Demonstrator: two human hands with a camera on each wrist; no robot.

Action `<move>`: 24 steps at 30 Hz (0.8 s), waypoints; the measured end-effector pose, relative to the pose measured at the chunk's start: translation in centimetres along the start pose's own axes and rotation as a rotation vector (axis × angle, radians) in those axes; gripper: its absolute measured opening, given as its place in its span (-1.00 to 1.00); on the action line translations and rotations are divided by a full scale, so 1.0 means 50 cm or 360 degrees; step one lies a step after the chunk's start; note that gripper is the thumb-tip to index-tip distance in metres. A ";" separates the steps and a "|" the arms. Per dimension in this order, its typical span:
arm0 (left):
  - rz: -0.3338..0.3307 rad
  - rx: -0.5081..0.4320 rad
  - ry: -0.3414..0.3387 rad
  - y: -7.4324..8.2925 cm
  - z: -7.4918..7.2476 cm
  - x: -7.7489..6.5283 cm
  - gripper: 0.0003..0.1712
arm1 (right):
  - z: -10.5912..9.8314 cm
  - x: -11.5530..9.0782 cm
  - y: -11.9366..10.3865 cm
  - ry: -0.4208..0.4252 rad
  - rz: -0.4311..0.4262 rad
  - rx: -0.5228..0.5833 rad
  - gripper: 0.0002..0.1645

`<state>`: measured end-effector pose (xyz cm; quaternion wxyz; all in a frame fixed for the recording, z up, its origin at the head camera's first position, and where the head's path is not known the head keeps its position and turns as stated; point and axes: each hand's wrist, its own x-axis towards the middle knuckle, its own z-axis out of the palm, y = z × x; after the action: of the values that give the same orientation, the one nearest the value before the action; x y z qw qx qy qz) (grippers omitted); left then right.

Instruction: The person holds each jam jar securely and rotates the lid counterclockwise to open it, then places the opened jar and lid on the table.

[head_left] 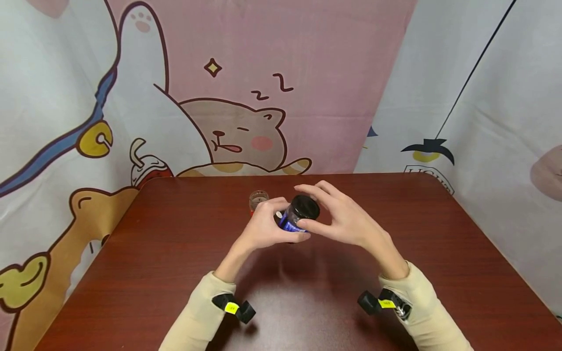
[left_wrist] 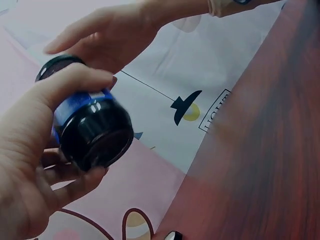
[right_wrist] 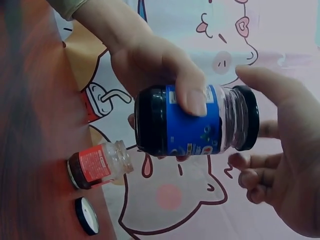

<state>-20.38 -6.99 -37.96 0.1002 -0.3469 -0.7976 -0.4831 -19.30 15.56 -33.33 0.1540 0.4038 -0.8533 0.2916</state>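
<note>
My left hand (head_left: 269, 225) grips a glass jar (right_wrist: 192, 122) with a blue label, dark contents and a black lid (right_wrist: 248, 118). The jar is held tilted above the table, its lid toward my right hand (head_left: 347, 217). In the right wrist view, the right thumb and fingers (right_wrist: 280, 92) spread around the lid, with gaps showing between them and it. From the left wrist view, the dark base of the jar (left_wrist: 97, 135) faces the camera, and the left thumb lies across the label.
On the wooden table (head_left: 175, 273), behind the left hand, stands an open glass jar (right_wrist: 92, 167) with a red label and dark contents low inside. A loose lid (right_wrist: 87, 216) lies beside it, white inside showing. A cartoon-printed cloth (head_left: 333, 87) hangs behind the table.
</note>
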 end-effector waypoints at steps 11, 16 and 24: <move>-0.0080 0.0505 0.0194 0.005 0.008 -0.002 -0.44 | 0.019 0.004 -0.004 0.0140 0.0274 -0.0132 -0.36; -0.0082 0.0560 0.0212 0.003 0.009 -0.002 -0.44 | 0.021 0.007 -0.002 0.0070 0.0311 -0.0102 -0.43; -0.0081 0.0564 0.0184 0.002 0.010 -0.002 -0.44 | 0.017 0.008 -0.002 0.0048 0.0307 -0.0032 -0.46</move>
<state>-20.14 -6.57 -38.21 0.1932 -0.2751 -0.8717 -0.3566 -19.51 14.75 -33.76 0.1420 0.3138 -0.8888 0.3025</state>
